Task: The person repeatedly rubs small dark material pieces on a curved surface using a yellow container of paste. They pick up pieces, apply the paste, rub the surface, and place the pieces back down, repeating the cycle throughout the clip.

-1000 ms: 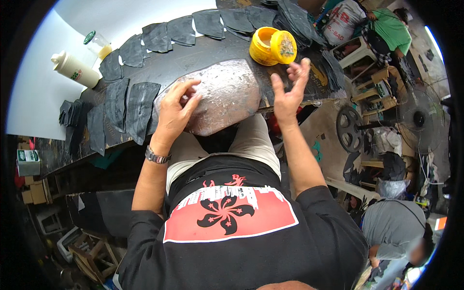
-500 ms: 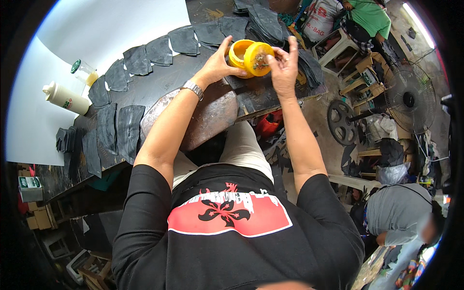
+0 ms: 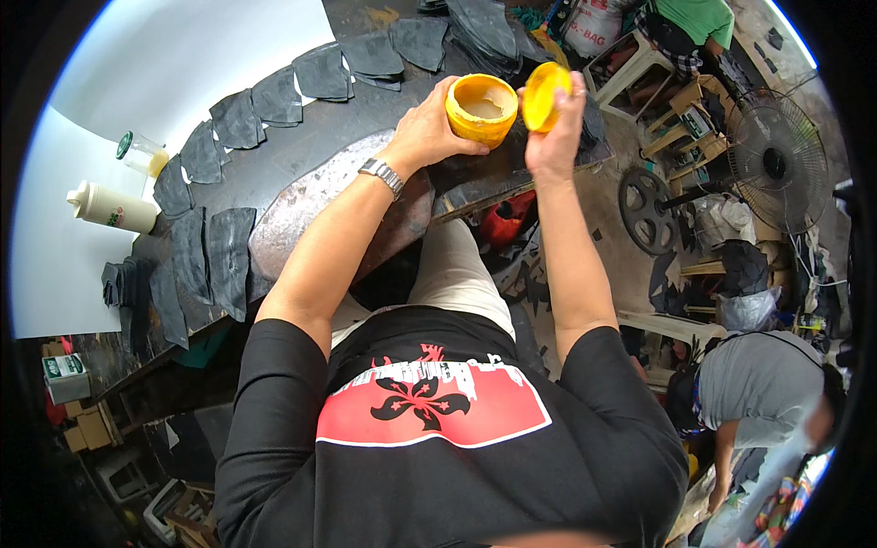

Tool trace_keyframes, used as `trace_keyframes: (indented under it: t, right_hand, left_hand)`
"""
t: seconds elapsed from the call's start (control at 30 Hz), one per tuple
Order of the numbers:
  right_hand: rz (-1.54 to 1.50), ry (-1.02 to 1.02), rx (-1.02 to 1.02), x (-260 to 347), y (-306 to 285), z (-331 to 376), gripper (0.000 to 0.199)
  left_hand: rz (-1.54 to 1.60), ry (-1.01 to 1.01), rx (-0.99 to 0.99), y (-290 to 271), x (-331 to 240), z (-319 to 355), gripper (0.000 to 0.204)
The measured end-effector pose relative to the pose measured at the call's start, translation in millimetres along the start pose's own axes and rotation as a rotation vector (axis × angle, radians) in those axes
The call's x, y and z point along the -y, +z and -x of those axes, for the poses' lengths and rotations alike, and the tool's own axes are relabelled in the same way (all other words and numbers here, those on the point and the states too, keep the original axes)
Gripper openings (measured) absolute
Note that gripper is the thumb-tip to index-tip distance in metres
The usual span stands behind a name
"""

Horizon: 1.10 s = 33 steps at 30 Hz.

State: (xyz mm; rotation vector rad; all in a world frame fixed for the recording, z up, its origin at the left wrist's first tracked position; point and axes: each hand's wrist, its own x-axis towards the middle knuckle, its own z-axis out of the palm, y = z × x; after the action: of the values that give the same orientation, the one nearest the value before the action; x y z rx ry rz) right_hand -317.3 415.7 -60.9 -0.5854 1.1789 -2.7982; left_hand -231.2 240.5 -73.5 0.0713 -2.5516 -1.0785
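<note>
Head view, upper centre: left hand [image 3: 427,130] grips yellow jar [image 3: 481,132], seemingly steadying it; right hand [image 3: 558,137] holds lid [image 3: 543,99] aside.

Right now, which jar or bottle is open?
The yellow jar in the left hand: its yellow lid is off, in the right hand. The clear jar has its green lid on, the cream bottle its cap.
</note>
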Motion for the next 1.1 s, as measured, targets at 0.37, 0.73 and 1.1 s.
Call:
trace_keyframes:
  t: [0.37,0.73,1.1]
  right_hand:
    - [1.508,-0.29,0.769,15,13,-22,0.09]
    - [1.846,-0.488,0.85,9,26,-8,0.094]
    - [1.659,-0.145,0.849,23,19,-20,0.112]
  left_hand:
    - [-0.111,-0.03,0.009,16,-11,1,0.117]
    - [-0.114,-0.086,0.182,19,2,-13,0.113]
    - [-0.233,-0.062,0.104,6,-30,34,0.089]
